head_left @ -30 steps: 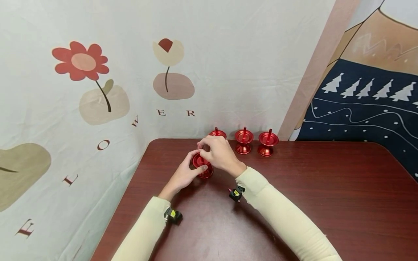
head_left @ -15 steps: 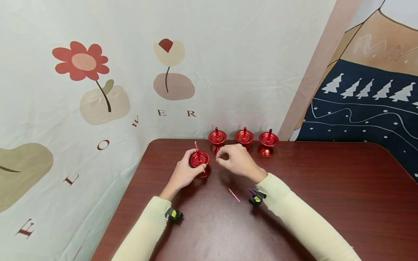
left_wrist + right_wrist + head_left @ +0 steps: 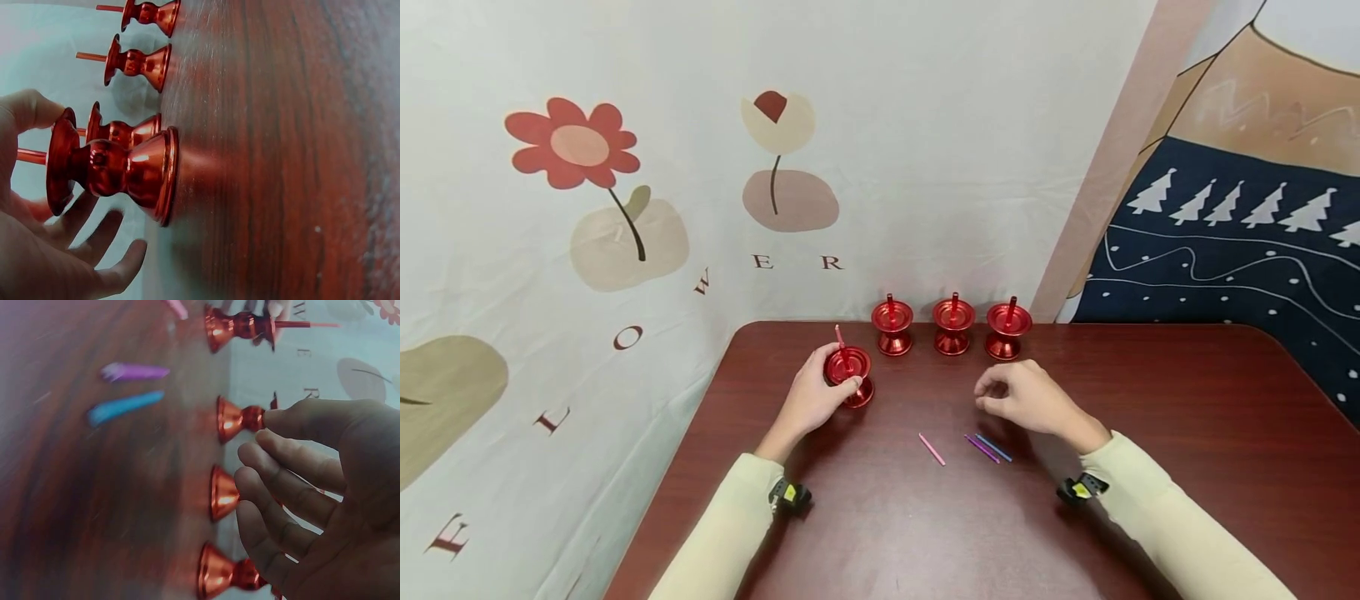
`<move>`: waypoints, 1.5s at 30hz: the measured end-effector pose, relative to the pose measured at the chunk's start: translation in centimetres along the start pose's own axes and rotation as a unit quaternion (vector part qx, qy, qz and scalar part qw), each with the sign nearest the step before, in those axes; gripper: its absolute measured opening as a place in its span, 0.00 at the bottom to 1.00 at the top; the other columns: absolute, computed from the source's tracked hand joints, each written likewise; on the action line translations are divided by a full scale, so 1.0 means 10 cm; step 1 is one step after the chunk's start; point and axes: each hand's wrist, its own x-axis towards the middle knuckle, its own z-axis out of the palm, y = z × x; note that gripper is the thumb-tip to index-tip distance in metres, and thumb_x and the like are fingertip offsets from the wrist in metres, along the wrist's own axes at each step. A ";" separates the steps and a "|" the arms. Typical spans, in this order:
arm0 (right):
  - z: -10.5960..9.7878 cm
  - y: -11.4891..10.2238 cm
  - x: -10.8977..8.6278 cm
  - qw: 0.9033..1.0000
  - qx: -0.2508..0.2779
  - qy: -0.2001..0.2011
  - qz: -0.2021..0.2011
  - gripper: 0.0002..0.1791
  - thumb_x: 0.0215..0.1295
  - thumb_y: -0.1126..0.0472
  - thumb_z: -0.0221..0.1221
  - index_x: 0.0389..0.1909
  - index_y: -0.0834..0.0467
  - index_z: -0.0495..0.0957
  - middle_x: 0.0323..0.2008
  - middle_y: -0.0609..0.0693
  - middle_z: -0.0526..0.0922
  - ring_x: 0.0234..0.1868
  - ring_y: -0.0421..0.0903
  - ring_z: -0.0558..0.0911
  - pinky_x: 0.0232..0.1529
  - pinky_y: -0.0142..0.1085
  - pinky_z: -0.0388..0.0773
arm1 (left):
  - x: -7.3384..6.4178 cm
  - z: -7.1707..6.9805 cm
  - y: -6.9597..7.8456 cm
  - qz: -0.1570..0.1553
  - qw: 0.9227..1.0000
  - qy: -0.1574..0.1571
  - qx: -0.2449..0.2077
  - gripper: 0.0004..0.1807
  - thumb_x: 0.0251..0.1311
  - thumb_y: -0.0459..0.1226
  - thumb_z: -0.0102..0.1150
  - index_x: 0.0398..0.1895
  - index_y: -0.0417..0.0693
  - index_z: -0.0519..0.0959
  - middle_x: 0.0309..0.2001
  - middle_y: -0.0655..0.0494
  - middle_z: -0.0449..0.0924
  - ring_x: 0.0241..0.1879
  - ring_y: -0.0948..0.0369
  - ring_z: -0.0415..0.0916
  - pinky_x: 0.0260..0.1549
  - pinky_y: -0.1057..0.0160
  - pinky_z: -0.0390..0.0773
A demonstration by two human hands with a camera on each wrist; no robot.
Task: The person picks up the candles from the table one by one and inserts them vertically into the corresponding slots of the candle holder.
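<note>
My left hand [image 3: 817, 390] grips a shiny red candle holder [image 3: 859, 392] by its upper dish, thumb on one side and fingers on the other. A thin pink candle [image 3: 839, 335] stands in this holder. The left wrist view shows the holder's flared base [image 3: 156, 178] on the tabletop. Over the table to the right is my right hand [image 3: 1033, 398], its fingers loosely curled around nothing. Below and left of it lie a purple candle [image 3: 982, 449] and a blue candle [image 3: 996, 448], side by side. A pink candle [image 3: 932, 450] lies farther left.
Three more red candle holders, left [image 3: 892, 327], middle [image 3: 953, 325] and right [image 3: 1008, 329], line the back edge of the brown table [image 3: 1195, 417]. Each has an upright red stem in its dish. A printed cloth [image 3: 925, 167] hangs right behind the table.
My right hand has moved away from the held candle holder toward the right, uncovering the pink candle in it and the loose candles on the table. My left hand stays on the holder.
</note>
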 end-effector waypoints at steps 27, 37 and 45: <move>0.04 0.13 -0.50 0.999 0.017 -0.043 -0.014 0.10 0.62 0.64 0.79 0.41 0.57 0.89 0.33 0.38 0.85 0.34 0.36 0.82 0.38 0.35 0.84 | -0.33 0.65 0.79 0.126 0.988 0.038 -0.076 0.48 0.65 0.36 0.70 0.86 0.38 0.59 0.82 0.38 0.61 0.80 0.43 0.63 0.75 0.37 0.66; 0.10 0.20 -0.53 0.998 0.028 -0.011 -0.062 0.10 0.60 0.64 0.80 0.39 0.56 0.89 0.32 0.36 0.83 0.33 0.34 0.81 0.34 0.34 0.82 | 0.13 0.96 0.69 0.017 0.993 0.083 -0.088 0.57 0.70 0.44 0.68 0.91 0.42 0.43 0.90 0.44 0.37 0.88 0.47 0.40 0.80 0.35 0.51; 0.14 0.24 -0.53 0.998 0.022 -0.012 -0.058 0.10 0.60 0.63 0.80 0.39 0.55 0.89 0.33 0.36 0.83 0.34 0.35 0.81 0.35 0.34 0.82 | 0.37 1.01 0.79 -0.023 0.992 0.097 -0.075 0.57 0.71 0.41 0.67 0.90 0.36 0.40 0.89 0.37 0.34 0.88 0.44 0.34 0.83 0.42 0.47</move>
